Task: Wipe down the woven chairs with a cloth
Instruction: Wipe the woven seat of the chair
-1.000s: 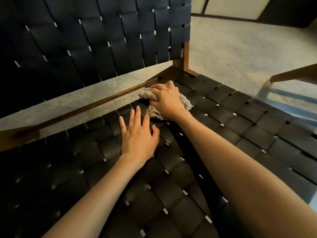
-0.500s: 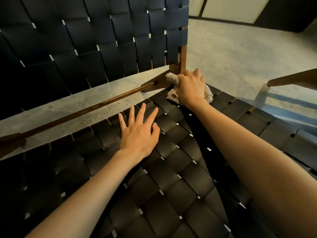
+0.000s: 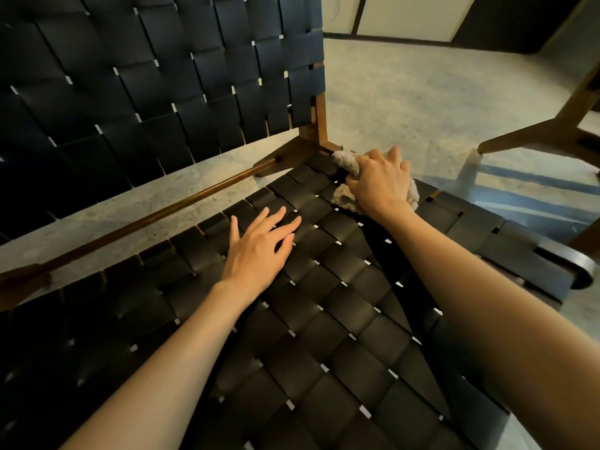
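Arms are stretched in from the lower edge, the left forearm [image 3: 162, 368] and the right forearm [image 3: 487, 303] both bare, over the woven seat [image 3: 341, 352] of a chair. The seat is made of broad dark straps interlaced over and under, and small pale gaps are seen at the crossings. The left grip [image 3: 256, 251] is laid flat on the seat near its middle, palm down, with fingers straight and slightly spread and nothing held.

Further on and to the right, the right grip [image 3: 380, 183] is curled around a crumpled beige cloth [image 3: 345, 198], which is pressed onto the straps at the seat's back right corner. Tufts of the cloth are seen beyond the knuckles and beside the wrist. The cloth is brought close to the foot of the wooden back post [image 3: 320, 121]; whether the wood is touched cannot be told.

A slim wooden rail [image 3: 227, 180] is run just behind the seat's rear edge. Above it the woven backrest [image 3: 146, 99] is formed of the same dark straps. At the seat's right edge a dark curved frame end [image 3: 581, 271] is seen. Beyond, a speckled concrete floor [image 3: 422, 102] is lit more brightly. Brown wooden legs [image 3: 532, 136] of another piece of furniture are seen at the right, well apart from both grips. Pale wall panels [image 3: 412, 14] are divided by dark strips at the far end.
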